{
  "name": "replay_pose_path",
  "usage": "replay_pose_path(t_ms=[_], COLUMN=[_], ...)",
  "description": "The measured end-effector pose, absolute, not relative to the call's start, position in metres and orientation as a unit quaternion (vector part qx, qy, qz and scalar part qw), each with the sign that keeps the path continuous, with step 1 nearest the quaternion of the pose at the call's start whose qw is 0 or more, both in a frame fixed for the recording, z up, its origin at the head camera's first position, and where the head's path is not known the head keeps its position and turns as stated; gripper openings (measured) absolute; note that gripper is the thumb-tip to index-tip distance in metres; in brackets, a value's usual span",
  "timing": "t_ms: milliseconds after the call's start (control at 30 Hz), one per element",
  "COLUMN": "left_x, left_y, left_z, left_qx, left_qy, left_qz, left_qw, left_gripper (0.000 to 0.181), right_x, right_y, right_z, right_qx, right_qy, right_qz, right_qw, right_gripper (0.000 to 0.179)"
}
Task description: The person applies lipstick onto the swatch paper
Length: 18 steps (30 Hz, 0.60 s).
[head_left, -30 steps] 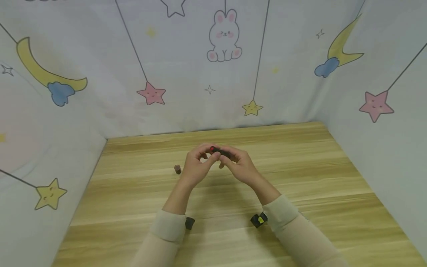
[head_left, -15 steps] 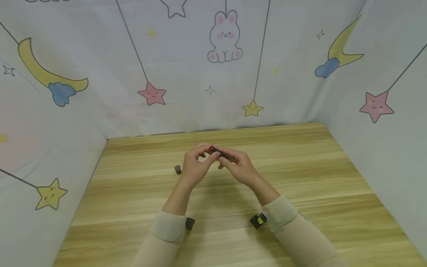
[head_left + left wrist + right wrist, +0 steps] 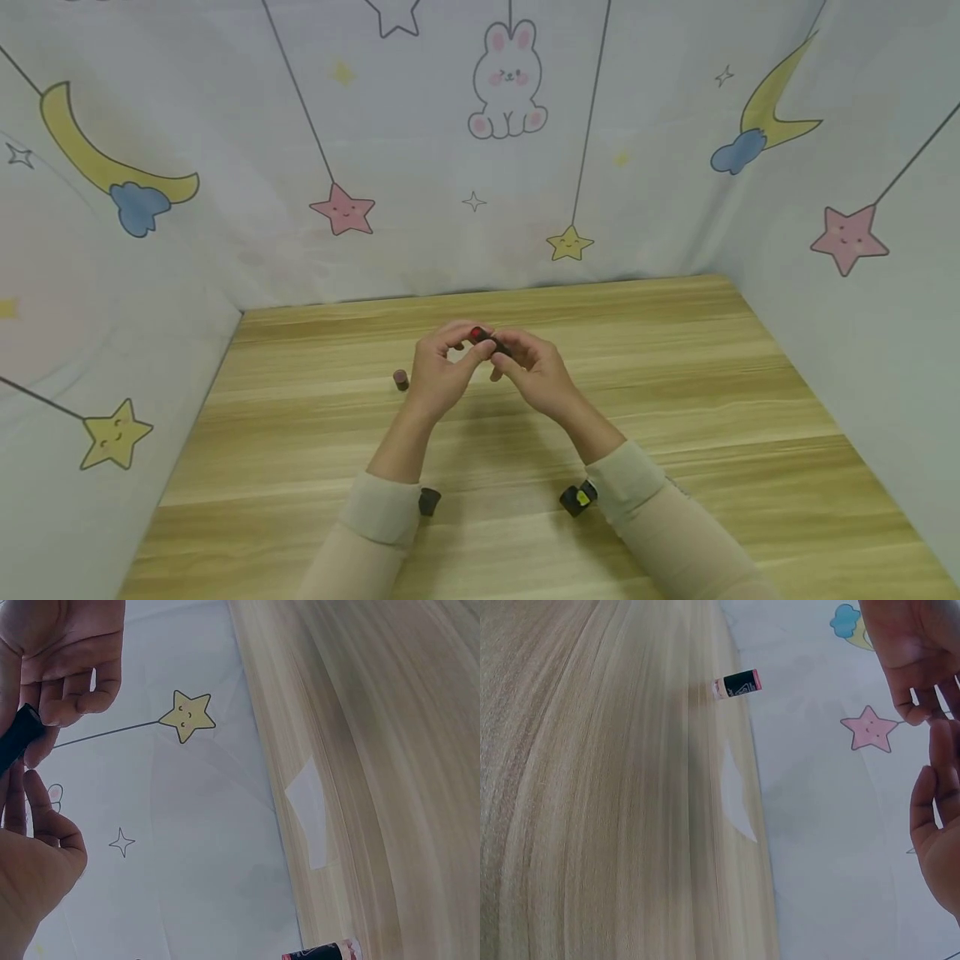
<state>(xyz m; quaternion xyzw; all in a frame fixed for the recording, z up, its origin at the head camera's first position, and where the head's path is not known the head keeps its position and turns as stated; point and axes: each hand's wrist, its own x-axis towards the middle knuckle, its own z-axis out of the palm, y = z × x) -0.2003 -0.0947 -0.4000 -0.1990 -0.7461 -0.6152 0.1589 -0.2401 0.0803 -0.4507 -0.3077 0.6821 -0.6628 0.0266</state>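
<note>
A slim black tube (image 3: 489, 340) with a red end spans the space between my hands, above the table. My left hand (image 3: 438, 371) pinches it with thumb and fingers near the red end. Thumb and curled fingers of my right hand (image 3: 543, 375) hold its other end. The left wrist view shows the tube's plain dark end (image 3: 28, 720) by the right hand's fingers; in the right wrist view the tube is hidden. A short cylinder (image 3: 401, 380), like a battery, with a black label and pinkish-red end (image 3: 739, 684), stands on the table left of my left hand.
The wood-grain table (image 3: 300, 467) is bordered by hanging cloth (image 3: 420, 150) with cartoon prints. A white patch (image 3: 309, 814) shows on the tabletop in both wrist views. Dark wrist-worn devices (image 3: 578, 498) stick out by the sleeves.
Both hands stay almost in place. The right hand's fingers have shifted slightly around the tube, and less of the tube's right end shows. The short cylinder has not moved on the table.
</note>
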Motion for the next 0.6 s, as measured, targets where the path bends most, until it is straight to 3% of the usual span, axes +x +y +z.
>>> replay_pose_path(t_ms=[333, 600], left_x=[-0.218, -0.22], left_y=[-0.098, -0.099], left_z=[-0.425, -0.431], left_qx=[-0.208, -0.222], left_qy=[-0.732, -0.722], left_qz=[-0.635, -0.644], left_qw=[0.133, 0.122], left_gripper=[0.016, 0.015], right_x=[-0.244, -0.244], right_y=[0.084, 0.084], right_z=[-0.454, -0.454], right_qx=[-0.348, -0.344], right_qy=[0.635, 0.619], right_qz=[-0.685, -0.697], right_qw=[0.084, 0.112], right_gripper=[0.049, 0.046])
